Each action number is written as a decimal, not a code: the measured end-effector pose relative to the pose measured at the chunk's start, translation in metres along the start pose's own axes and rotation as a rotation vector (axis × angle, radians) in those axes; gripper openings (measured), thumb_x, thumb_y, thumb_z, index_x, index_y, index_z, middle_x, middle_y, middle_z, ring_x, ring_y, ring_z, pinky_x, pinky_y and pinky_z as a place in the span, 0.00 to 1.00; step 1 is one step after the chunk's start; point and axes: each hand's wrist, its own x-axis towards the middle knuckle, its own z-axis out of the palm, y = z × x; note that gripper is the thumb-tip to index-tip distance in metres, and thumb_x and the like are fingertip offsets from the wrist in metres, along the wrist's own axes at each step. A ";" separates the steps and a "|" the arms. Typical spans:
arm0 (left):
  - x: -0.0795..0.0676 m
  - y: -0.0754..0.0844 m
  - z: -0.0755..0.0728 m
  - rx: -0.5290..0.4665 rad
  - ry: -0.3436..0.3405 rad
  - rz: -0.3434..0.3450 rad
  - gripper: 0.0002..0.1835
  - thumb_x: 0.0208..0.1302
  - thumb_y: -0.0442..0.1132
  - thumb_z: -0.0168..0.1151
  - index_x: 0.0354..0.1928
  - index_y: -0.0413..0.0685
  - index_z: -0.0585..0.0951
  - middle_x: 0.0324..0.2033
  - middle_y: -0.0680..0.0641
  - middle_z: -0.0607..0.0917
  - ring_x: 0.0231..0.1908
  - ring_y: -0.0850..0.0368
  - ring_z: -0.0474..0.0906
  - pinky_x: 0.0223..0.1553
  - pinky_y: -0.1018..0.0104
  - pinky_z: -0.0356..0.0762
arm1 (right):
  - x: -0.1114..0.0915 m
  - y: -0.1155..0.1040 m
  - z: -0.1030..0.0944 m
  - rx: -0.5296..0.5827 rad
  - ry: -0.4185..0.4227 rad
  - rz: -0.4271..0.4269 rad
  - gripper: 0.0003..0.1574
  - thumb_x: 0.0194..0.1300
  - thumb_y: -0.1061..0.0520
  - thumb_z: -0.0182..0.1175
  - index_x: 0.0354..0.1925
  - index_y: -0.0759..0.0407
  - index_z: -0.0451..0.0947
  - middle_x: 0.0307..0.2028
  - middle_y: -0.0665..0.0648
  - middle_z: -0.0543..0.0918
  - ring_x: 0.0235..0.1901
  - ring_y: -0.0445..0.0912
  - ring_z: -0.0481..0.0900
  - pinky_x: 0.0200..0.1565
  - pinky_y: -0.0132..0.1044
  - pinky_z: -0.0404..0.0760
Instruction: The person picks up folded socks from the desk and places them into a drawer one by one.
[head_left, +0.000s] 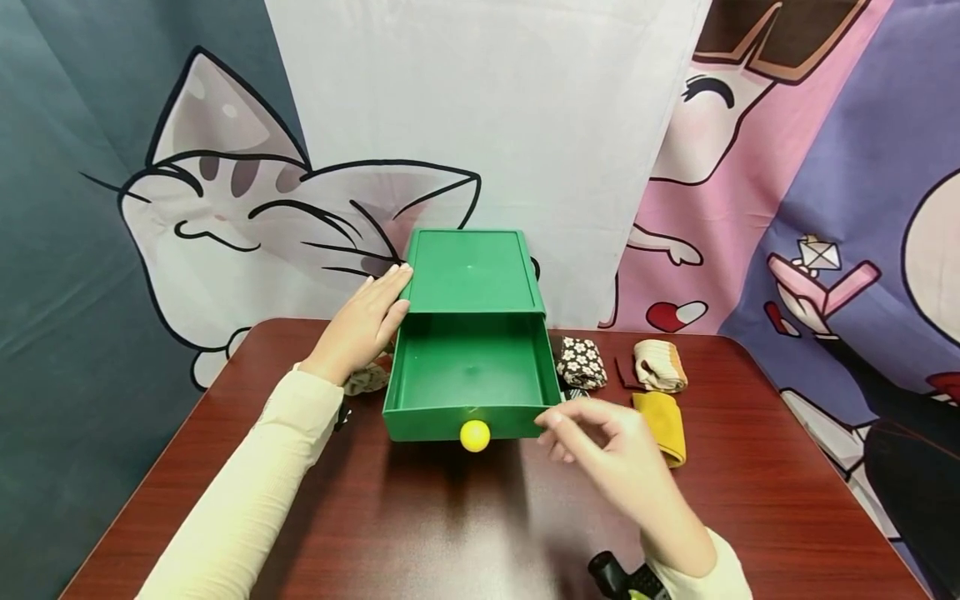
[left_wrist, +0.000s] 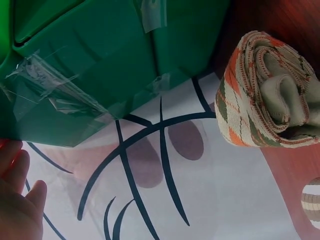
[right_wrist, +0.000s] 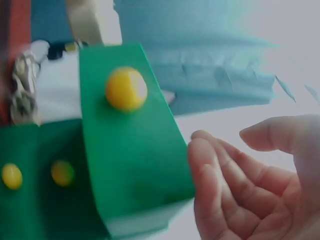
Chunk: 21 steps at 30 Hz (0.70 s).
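A green drawer cabinet stands mid-table, its top drawer pulled out with nothing visible inside. On the drawer front is a round yellow knob. My left hand rests against the cabinet's upper left edge, fingers extended. Beside the drawer's right front corner is my right hand, holding nothing. In the right wrist view its fingertips are close to the drawer's end, with the thumb apart; whether they touch is unclear. Lower yellow knobs show there too.
Left of the cabinet lies a rolled, patterned knit bundle, sock-like. To the right are a black floral bundle, a cream roll and a folded yellow cloth. A cartoon-printed curtain hangs behind the table.
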 end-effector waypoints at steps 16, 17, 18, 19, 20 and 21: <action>-0.001 0.002 0.002 -0.025 0.027 0.001 0.30 0.83 0.49 0.42 0.77 0.41 0.62 0.76 0.42 0.63 0.76 0.46 0.56 0.77 0.47 0.49 | 0.061 0.106 -0.056 -0.211 0.187 0.235 0.11 0.72 0.59 0.63 0.42 0.68 0.84 0.28 0.60 0.86 0.23 0.39 0.81 0.27 0.27 0.81; -0.001 0.002 0.002 -0.023 0.028 0.003 0.30 0.83 0.50 0.42 0.77 0.41 0.62 0.76 0.42 0.64 0.76 0.47 0.55 0.77 0.46 0.50 | 0.064 0.114 -0.058 -0.248 0.177 0.255 0.11 0.72 0.58 0.63 0.43 0.67 0.84 0.30 0.60 0.86 0.23 0.39 0.81 0.28 0.27 0.80; -0.001 0.002 0.002 -0.021 0.028 0.003 0.30 0.83 0.50 0.41 0.77 0.41 0.62 0.76 0.42 0.63 0.76 0.47 0.55 0.77 0.45 0.50 | 0.067 0.121 -0.060 -0.291 0.163 0.271 0.11 0.72 0.58 0.63 0.44 0.67 0.84 0.31 0.60 0.87 0.25 0.39 0.81 0.29 0.28 0.80; -0.001 0.002 0.002 -0.019 0.028 0.002 0.30 0.83 0.50 0.41 0.77 0.41 0.62 0.76 0.42 0.63 0.76 0.47 0.55 0.77 0.46 0.49 | 0.070 0.128 -0.062 -0.329 0.148 0.286 0.12 0.71 0.58 0.62 0.45 0.66 0.84 0.33 0.61 0.87 0.28 0.40 0.82 0.32 0.30 0.80; -0.001 0.002 0.001 -0.017 0.028 0.003 0.30 0.83 0.50 0.41 0.77 0.40 0.62 0.76 0.42 0.63 0.76 0.47 0.55 0.77 0.45 0.49 | 0.073 0.134 -0.064 -0.366 0.131 0.300 0.12 0.71 0.58 0.62 0.47 0.66 0.84 0.36 0.62 0.88 0.31 0.43 0.82 0.35 0.32 0.80; -0.001 0.002 0.001 -0.017 0.027 0.001 0.30 0.83 0.50 0.41 0.77 0.40 0.62 0.76 0.42 0.63 0.76 0.47 0.55 0.77 0.46 0.49 | 0.076 0.140 -0.065 -0.399 0.114 0.312 0.13 0.71 0.58 0.62 0.48 0.66 0.84 0.38 0.63 0.88 0.34 0.46 0.83 0.37 0.35 0.80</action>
